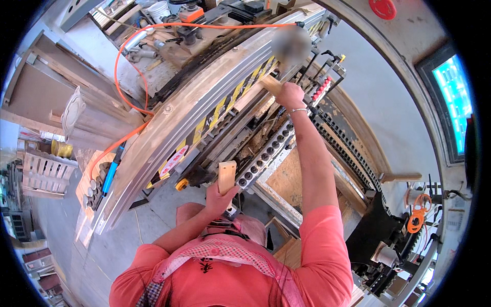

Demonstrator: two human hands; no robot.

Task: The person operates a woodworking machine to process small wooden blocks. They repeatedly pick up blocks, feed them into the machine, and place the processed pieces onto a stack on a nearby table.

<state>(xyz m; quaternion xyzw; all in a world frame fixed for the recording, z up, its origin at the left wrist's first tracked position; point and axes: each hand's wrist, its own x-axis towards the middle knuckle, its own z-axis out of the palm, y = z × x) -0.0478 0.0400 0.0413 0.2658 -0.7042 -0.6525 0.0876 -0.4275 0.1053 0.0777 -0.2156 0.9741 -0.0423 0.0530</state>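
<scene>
My left hand [219, 200] is closed around the lower end of a short light wooden block [226, 176], which stands up out of the grip and shows small dark holes near its top. It is close to the near end of a rail with a row of round black knobs [263, 156]. Farther off, my right arm reaches over the machine, and my right hand [290, 96] grips another wooden piece [271, 85] by its near end. Beside that piece lies a pale wooden strip [249, 97] along the machine bed. The fingertips of my right hand are partly hidden.
Yellow-and-black striped tape [225, 115] runs along the machine's long edge. An orange hose [116, 71] loops over the wooden bench [153, 120] at left. At right are a black chain track [353, 140] and a lit screen [452, 97]. A blurred patch covers the machine's far end.
</scene>
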